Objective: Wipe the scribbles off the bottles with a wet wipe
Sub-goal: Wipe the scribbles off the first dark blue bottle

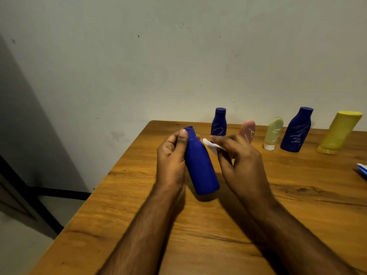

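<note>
My left hand (pixel 172 155) grips a blue bottle (pixel 200 165) above the wooden table (pixel 297 195), tilted with its cap pointing away from me. The side facing me looks plain blue, with only a faint white mark near the neck. My right hand (pixel 242 161) pinches a small white wet wipe (pixel 211 144) just right of the bottle's shoulder. Along the back stand a small blue bottle (pixel 218 123), a pink tube (pixel 248 130), a pale green tube (pixel 274 133) and a larger blue bottle (pixel 296 131), all with white scribbles.
A yellow bottle (pixel 339 132) stands cap-down at the back right. A blue and white packet (pixel 362 169) pokes in at the right edge. The table's left edge runs diagonally, with floor and a dark frame beyond it. A wall is close behind the bottles.
</note>
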